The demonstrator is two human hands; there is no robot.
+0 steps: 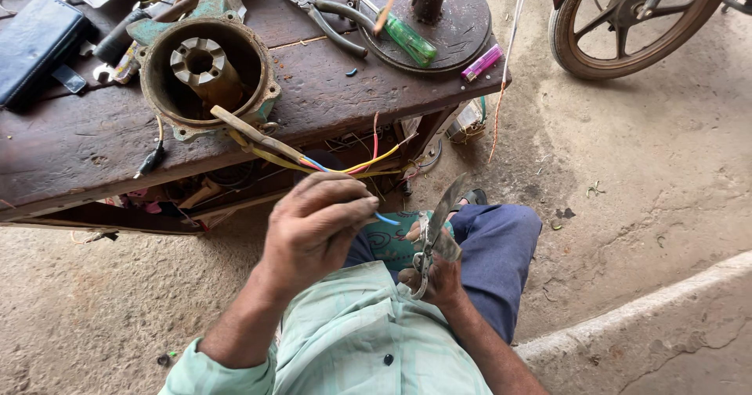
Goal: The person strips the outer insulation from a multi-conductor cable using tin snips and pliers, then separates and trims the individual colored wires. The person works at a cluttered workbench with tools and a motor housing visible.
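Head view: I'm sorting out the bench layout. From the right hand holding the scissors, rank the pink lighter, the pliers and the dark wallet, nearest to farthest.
From the right hand:
1. Pink lighter, at the bench's right edge.
2. Pliers, farther back, mid-bench.
3. Dark wallet, far left corner.

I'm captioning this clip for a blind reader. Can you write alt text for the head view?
A seated person's left hand pinches coloured wires running from a rusty motor housing on a worn wooden bench, while the right hand holds open scissors. Pliers and a green screwdriver lie on the bench.
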